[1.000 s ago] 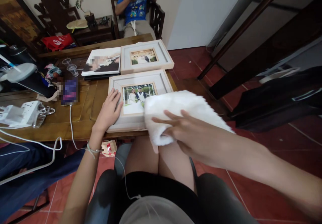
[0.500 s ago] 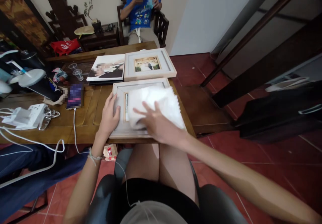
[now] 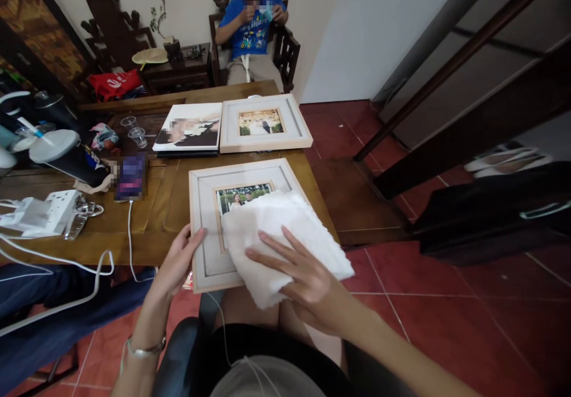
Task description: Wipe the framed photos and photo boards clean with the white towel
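A pale wooden picture frame with a wide light mat rests at the table's front edge, its near side jutting out over my lap. The photo inside shows people outdoors, partly covered. My left hand grips the frame's left side, thumb on top and the other fingers beneath. Over the frame's right and lower part lies a white cloth, hanging past the near edge. My right hand holds this cloth against the frame, fingers stretched across it; its thumb is partly hidden.
Behind are a second framed photo and a photo panel. To the left stand a phone on a cable, a power strip, a lidded tumbler and small plastic cups. Another person sits across the table.
The frame has come toward me, past the table edge. My left hand moved from resting on its side to gripping it. My right hand and the cloth shifted nearer and to the right.
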A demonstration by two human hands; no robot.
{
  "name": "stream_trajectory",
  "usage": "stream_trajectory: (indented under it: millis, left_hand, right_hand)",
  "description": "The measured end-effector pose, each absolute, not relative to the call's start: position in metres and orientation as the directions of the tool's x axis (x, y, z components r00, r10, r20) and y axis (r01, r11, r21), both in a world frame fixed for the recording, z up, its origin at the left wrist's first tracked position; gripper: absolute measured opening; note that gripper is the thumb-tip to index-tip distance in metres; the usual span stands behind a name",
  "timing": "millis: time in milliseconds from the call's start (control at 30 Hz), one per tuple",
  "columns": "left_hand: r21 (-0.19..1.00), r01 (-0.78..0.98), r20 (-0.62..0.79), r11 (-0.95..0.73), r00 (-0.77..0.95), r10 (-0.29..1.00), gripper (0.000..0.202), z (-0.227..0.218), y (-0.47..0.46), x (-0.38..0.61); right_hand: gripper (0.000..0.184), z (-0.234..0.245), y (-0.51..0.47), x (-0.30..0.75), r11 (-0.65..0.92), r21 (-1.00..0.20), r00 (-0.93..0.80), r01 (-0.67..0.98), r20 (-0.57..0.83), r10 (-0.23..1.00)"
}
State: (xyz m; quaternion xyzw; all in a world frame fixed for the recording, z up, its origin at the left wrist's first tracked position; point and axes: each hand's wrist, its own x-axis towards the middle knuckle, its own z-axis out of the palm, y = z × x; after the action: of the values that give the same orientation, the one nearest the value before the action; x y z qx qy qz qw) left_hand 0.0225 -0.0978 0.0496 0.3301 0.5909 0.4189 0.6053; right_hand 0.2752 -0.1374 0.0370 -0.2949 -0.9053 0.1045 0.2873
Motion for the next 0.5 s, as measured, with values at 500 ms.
stream_trajectory:
  millis: [500]
  left_hand:
    - [0.803,-0.321,-0.593,0.501,-0.504,0.627,0.018,0.089,-0.13,-0.032]
  right_hand:
    - [0.029,0.04,-0.138,0.342,0.619,-0.466,-0.358,0.632,0.533,0.767]
